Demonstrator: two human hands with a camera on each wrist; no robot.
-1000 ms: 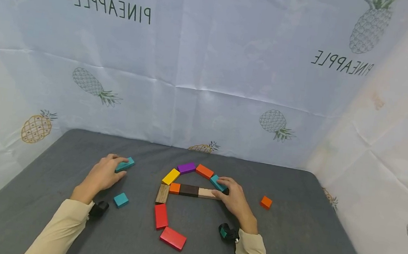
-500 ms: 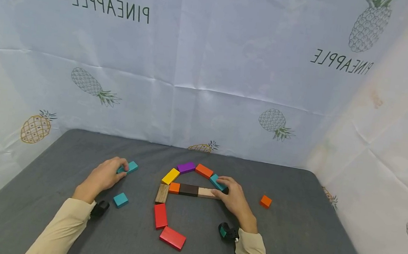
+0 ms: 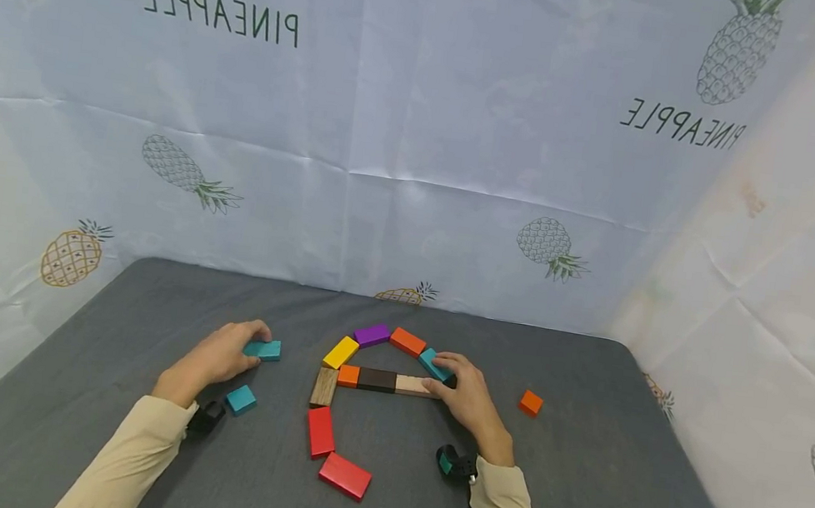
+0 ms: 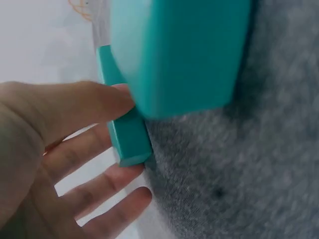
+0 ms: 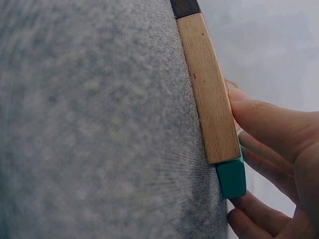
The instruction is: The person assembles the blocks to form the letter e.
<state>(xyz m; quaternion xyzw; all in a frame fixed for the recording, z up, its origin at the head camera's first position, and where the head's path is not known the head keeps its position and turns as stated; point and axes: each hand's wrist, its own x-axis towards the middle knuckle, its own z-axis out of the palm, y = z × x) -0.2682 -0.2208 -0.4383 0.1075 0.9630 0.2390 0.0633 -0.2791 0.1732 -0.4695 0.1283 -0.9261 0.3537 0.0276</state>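
My left hand [image 3: 215, 356] pinches a rectangular teal block [image 3: 268, 350] on the table, thumb on the near side and fingers on the far side; the left wrist view shows this block [image 4: 132, 139] partly covered by the thumb. A smaller teal block [image 3: 241, 399] lies close to that wrist and looms large in the left wrist view. At the right end of the arch, my right hand [image 3: 472, 402] holds another teal block [image 3: 433, 363] with its fingers. Its thumb touches the pale wooden block [image 5: 209, 89], beyond which one teal end [image 5: 232, 179] shows.
From the brown wooden block [image 3: 324, 387], yellow [image 3: 341, 353], purple [image 3: 371, 335] and orange [image 3: 408, 342] blocks curve right. A dark block [image 3: 377, 380] and small orange block [image 3: 348, 376] form the crossbar. Two red blocks [image 3: 321, 432] trail below. A loose orange block [image 3: 530, 403] lies right.
My left hand has turned the teal block from slanted to nearly level, bringing it slightly right and nearer. My right hand stays where it was.
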